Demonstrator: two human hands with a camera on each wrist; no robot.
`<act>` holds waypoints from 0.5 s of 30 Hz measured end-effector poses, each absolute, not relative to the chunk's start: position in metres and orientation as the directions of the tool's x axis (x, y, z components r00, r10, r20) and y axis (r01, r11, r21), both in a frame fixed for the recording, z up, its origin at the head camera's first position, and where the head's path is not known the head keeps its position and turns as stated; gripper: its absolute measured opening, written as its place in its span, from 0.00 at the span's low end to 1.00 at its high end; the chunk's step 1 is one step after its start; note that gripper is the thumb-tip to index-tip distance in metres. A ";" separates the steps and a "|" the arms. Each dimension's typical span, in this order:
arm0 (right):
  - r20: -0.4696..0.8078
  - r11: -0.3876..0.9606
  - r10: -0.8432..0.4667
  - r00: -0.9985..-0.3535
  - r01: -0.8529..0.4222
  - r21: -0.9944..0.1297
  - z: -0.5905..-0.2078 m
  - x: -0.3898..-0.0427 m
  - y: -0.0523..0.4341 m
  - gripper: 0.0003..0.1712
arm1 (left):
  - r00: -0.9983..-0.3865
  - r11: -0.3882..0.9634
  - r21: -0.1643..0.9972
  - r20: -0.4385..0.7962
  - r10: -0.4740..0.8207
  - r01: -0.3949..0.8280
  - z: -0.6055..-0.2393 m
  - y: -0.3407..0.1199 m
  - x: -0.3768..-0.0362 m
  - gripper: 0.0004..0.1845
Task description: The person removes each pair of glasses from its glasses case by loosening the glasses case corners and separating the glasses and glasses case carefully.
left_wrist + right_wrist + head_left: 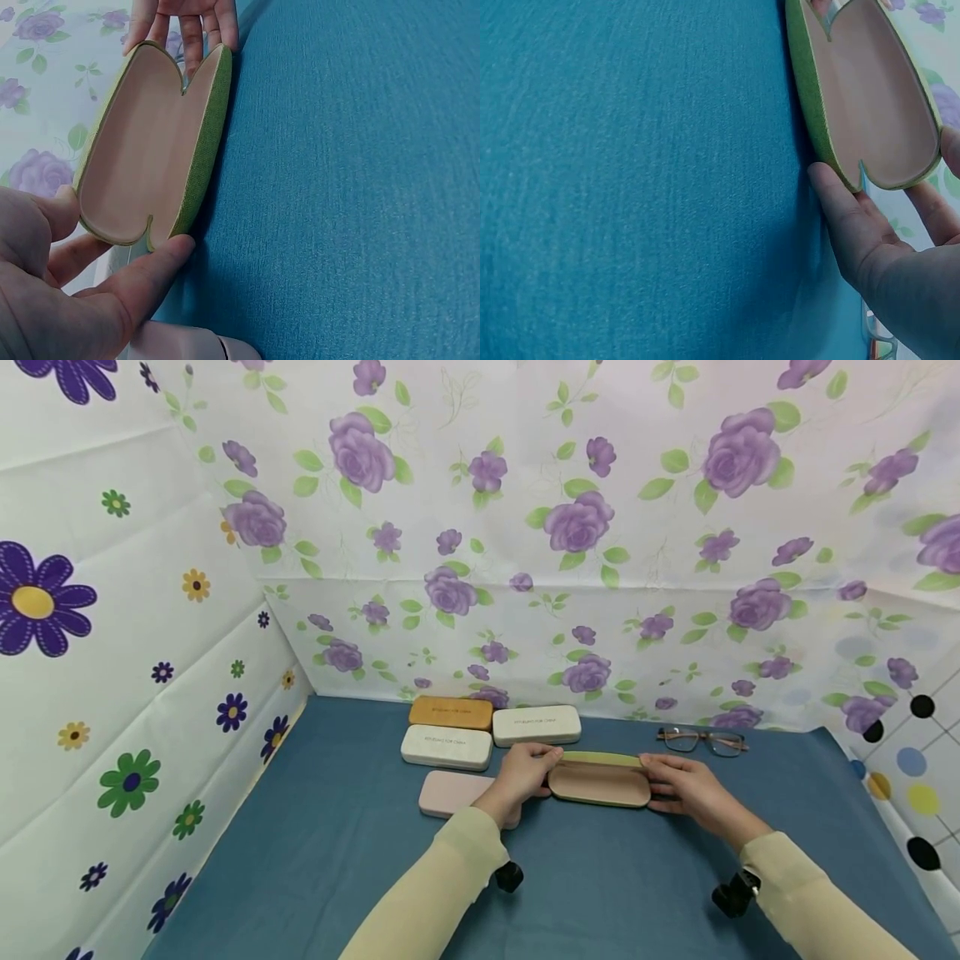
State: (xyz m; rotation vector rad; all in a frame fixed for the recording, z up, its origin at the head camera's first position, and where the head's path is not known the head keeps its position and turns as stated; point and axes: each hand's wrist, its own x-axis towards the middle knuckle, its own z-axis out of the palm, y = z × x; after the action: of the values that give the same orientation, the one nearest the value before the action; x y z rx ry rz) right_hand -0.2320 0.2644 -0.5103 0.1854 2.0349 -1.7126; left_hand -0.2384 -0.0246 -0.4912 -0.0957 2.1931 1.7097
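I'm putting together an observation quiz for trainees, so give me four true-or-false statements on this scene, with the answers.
1. The left hand and the right hand both hold the green case. True.
2. The green case is closed. False: it is open, showing its pinkish lining.
3. The glasses lie inside the green case. False: they lie on the blue cloth, beyond the right hand.
4. The orange case lies nearer the flowered backdrop than the pink case. True.

An orange case (450, 712) (lettered on top) sits near two white cases (447, 747) before a flowered backdrop (517, 485).
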 end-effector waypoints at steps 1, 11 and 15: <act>-0.432 0.212 -0.196 -0.880 0.392 -0.895 -0.511 -0.232 0.265 0.43 | -0.933 0.265 0.926 -0.320 0.166 -0.270 -0.491 -0.025 -0.239 0.18; -0.432 0.210 -0.208 -0.877 0.392 -0.896 -0.516 -0.233 0.267 0.40 | -0.922 0.238 0.933 -0.322 0.217 -0.270 -0.493 -0.029 -0.238 0.19; -0.424 0.205 -0.221 -0.878 0.383 -0.901 -0.514 -0.232 0.268 0.40 | -0.921 0.242 0.933 -0.320 0.221 -0.266 -0.491 -0.030 -0.238 0.18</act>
State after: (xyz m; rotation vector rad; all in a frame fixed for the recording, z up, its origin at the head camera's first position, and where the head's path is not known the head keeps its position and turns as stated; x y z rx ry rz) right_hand -0.2324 0.2680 -0.5136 0.1501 2.0188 -1.7188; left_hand -0.2379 -0.0297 -0.4911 -0.0410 2.1347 1.7216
